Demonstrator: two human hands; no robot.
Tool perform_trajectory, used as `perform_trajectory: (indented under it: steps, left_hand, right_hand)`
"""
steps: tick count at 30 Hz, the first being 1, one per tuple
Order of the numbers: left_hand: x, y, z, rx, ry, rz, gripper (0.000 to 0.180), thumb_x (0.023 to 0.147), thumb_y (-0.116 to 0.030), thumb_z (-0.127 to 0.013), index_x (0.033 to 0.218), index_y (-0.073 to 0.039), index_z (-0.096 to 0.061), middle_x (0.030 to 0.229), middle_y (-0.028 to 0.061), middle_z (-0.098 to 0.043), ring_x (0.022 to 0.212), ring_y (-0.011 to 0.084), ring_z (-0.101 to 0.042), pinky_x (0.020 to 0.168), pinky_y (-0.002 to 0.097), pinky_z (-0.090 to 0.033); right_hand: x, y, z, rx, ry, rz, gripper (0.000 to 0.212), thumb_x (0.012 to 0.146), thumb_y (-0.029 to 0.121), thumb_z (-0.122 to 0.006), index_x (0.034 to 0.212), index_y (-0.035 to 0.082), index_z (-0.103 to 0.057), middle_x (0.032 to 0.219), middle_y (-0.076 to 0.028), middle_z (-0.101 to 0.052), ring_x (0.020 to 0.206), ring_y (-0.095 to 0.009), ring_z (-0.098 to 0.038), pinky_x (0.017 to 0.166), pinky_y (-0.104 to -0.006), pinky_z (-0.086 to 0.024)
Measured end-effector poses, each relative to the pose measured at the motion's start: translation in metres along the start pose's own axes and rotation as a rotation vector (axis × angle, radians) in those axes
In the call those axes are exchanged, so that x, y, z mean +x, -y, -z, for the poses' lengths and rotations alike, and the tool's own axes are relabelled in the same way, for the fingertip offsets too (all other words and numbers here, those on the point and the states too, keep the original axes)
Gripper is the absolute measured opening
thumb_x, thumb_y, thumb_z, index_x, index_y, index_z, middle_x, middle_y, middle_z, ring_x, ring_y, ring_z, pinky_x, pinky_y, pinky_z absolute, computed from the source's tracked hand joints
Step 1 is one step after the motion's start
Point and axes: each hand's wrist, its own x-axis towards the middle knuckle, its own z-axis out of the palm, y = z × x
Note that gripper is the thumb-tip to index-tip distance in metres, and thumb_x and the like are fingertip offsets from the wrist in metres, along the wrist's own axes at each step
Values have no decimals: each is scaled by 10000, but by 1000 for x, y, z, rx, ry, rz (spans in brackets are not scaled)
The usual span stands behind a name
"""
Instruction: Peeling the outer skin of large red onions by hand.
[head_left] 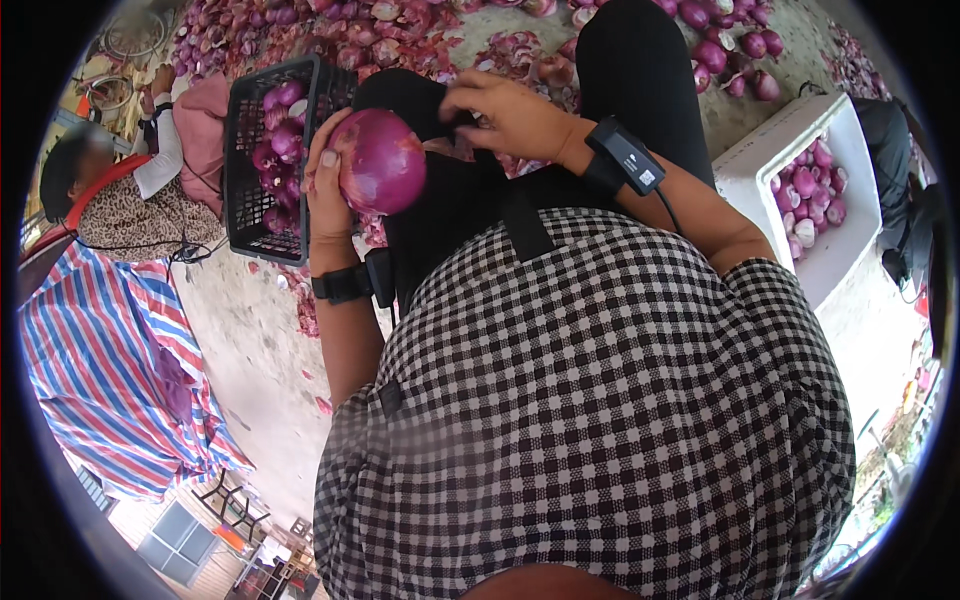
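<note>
A large red onion [376,162], smooth and purple, sits in my left hand [328,190], whose fingers wrap round its left side. To the right of it, apart from the onion, is my right hand [512,115] with its fingers curled in above my dark trousers. A small dark shape shows by those fingertips, but I cannot make out what it is. Both wrists wear black straps with small boxes.
At my left stands a black plastic crate [238,165] of red onions, with another person [130,190] beyond it. A white foam box [835,235] holding onions is on my right. Loose skins [400,45] and onions [712,55] cover the floor ahead. A striped sheet [120,370] lies left.
</note>
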Motion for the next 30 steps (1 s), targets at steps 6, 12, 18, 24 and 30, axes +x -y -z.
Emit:
perform_trajectory:
  steps: [6, 12, 18, 24, 30]
  left_hand:
    - [10, -1, -2, -23, 20, 39, 593, 858, -435, -446, 1227, 20, -536, 1162, 147, -592, 1093, 225, -545, 987, 333, -400]
    - [22, 0, -2, -42, 67, 91, 548, 879, -406, -432, 1203, 19, -557, 1148, 138, -602, 1076, 216, -553, 974, 318, -407]
    - [28, 3, 4, -101, 93, 152, 539, 883, -405, -444, 1197, 17, -563, 1151, 137, -600, 1068, 213, -555, 967, 314, -411]
    - [23, 5, 0, -88, 65, 85, 514, 883, -387, -460, 1189, 11, -569, 1131, 136, -608, 1053, 210, -559, 959, 312, -417]
    - [17, -11, -15, 21, 76, 23, 433, 873, -279, -492, 1187, 11, -566, 1101, 121, -621, 1033, 193, -564, 943, 299, -419]
  right_hand:
    - [20, 36, -10, 344, -9, -100, 344, 793, 64, -656, 1123, 112, -570, 1024, -71, -505, 897, -194, -605, 777, -320, -529]
    - [23, 34, -9, 277, -17, -63, 365, 773, -10, -644, 1114, 91, -563, 1018, -65, -505, 876, -184, -578, 794, -294, -497]
    - [23, 27, -14, 198, -33, 34, 280, 783, -4, -645, 1039, 67, -558, 968, -59, -519, 843, -176, -583, 765, -292, -495]
    - [23, 30, -17, 683, -26, -311, 269, 846, 60, -648, 1070, 34, -501, 918, -43, -536, 805, -118, -564, 667, -280, -490]
    - [23, 23, -20, 829, 18, -598, 336, 861, 124, -632, 1127, 11, -461, 900, -63, -553, 681, -127, -557, 579, -266, -462]
